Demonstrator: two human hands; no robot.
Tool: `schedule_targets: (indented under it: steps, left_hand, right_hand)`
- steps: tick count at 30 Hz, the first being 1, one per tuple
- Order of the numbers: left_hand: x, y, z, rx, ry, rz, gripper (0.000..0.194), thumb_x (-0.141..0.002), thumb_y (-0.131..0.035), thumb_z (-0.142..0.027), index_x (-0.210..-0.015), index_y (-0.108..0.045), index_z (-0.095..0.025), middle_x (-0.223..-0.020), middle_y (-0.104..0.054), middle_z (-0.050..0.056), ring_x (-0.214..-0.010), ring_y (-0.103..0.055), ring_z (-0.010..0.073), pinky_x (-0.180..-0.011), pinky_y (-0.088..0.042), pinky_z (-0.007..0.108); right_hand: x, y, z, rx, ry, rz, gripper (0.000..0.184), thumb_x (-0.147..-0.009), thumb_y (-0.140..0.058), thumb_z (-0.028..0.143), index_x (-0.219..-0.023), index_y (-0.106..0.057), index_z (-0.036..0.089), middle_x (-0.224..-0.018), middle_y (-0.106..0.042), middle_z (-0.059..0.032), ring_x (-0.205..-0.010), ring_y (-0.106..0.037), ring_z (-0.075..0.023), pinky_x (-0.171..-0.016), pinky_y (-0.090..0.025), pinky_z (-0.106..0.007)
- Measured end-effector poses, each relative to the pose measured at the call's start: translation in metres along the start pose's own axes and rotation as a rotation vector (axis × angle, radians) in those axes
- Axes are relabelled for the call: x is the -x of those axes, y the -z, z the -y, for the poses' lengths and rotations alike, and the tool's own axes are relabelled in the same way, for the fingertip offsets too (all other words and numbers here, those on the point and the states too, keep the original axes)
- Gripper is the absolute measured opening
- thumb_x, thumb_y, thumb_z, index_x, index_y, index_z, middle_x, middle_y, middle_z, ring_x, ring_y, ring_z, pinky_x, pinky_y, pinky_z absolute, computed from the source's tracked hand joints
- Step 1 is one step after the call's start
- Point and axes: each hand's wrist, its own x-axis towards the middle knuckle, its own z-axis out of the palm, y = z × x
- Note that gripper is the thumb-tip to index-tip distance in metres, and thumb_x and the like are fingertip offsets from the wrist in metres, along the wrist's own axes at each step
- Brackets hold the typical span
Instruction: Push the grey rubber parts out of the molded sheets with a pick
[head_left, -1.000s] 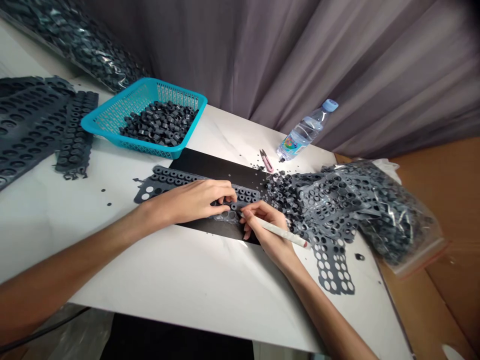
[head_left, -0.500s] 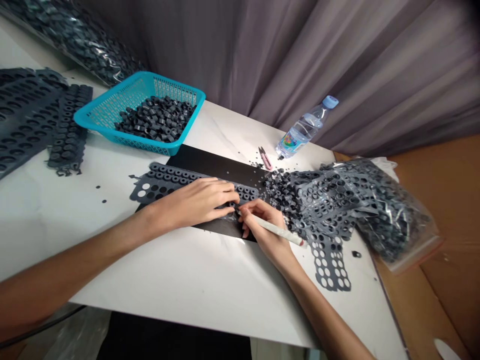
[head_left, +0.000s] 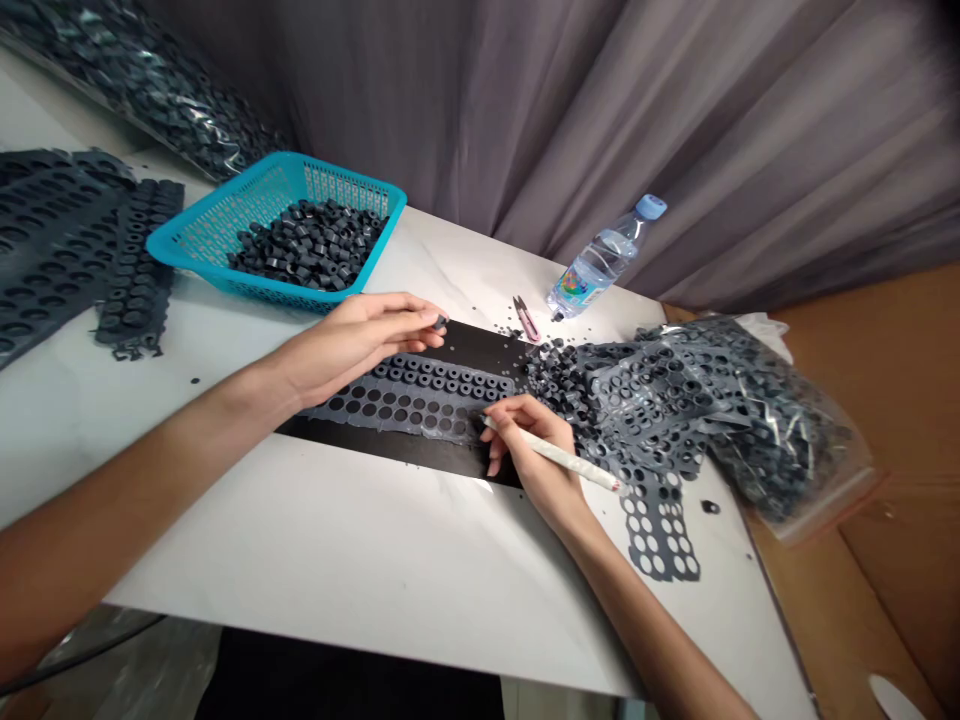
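Note:
Between the thumb and fingers of my left hand (head_left: 367, 335) is a small dark rubber ring (head_left: 440, 322), lifted above the work. My right hand (head_left: 536, 450) grips a white pen-like tool (head_left: 566, 458), its dark tip pointing left near the sheet's right end. Under and between the hands lies a grey rubber sheet (head_left: 420, 432): rings still fill its far rows, while its near rows show open round holes. The sheet rests on a black mat (head_left: 330, 442). My left hand covers the sheet's left part.
A blue basket (head_left: 382, 240) holds many loose rings. Pink thread snips (head_left: 527, 320) and a water bottle (head_left: 600, 262) stand behind the mat. To the right are a heap of punched sheets (head_left: 660, 400) and a clear bag (head_left: 802, 450); more sheets (head_left: 52, 250) lie far left.
My left hand has risen off the sheet and moved left and back, carrying a rubber ring. The sheet's emptied near rows are now uncovered. My right hand has barely shifted.

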Motion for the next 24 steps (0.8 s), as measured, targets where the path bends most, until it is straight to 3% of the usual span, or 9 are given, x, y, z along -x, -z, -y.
schedule_targets:
  steps: [4,9,16,24]
  left_hand:
    - [0.005,-0.011,0.014,0.158,0.160,0.133,0.024,-0.093,-0.074,-0.034,-0.109,-0.074,-0.015,-0.114,-0.076,0.012,-0.110,-0.071,0.0231,-0.104,-0.051,0.039]
    - [0.013,-0.027,0.019,0.201,0.259,0.267,0.027,-0.096,-0.071,-0.031,-0.118,-0.073,-0.015,-0.110,-0.078,0.012,-0.113,-0.071,0.0227,-0.103,-0.051,0.036]
    - [0.018,-0.033,0.017,0.240,0.304,0.337,0.029,-0.097,-0.069,-0.028,-0.123,-0.074,-0.015,-0.118,-0.078,0.014,-0.118,-0.071,0.0222,-0.106,-0.051,0.033]
    - [0.022,-0.037,0.010,0.237,0.354,0.351,0.035,-0.090,-0.077,-0.029,-0.123,-0.074,-0.017,-0.120,-0.078,0.013,-0.121,-0.069,0.0238,-0.108,-0.051,0.036]
  right_hand:
    - [0.000,0.004,-0.002,-0.005,0.021,-0.059,0.023,-0.097,-0.066,0.042,-0.094,-0.067,0.019,-0.073,-0.067,-0.0001,-0.051,-0.059,-0.0113,-0.044,-0.052,-0.022]
    - [0.000,0.007,-0.005,0.001,0.017,-0.070,0.023,-0.097,-0.066,0.042,-0.094,-0.066,0.019,-0.074,-0.068,0.0003,-0.049,-0.059,-0.0108,-0.044,-0.051,-0.022]
    - [0.001,0.007,-0.005,0.009,0.011,-0.052,0.024,-0.097,-0.065,0.044,-0.093,-0.065,0.020,-0.073,-0.066,0.0007,-0.051,-0.059,-0.0116,-0.044,-0.051,-0.022]
    - [0.001,0.007,-0.004,0.062,0.020,-0.044,0.027,-0.099,-0.061,0.046,-0.091,-0.063,0.021,-0.074,-0.065,0.0008,-0.052,-0.058,-0.0115,-0.045,-0.048,-0.023]
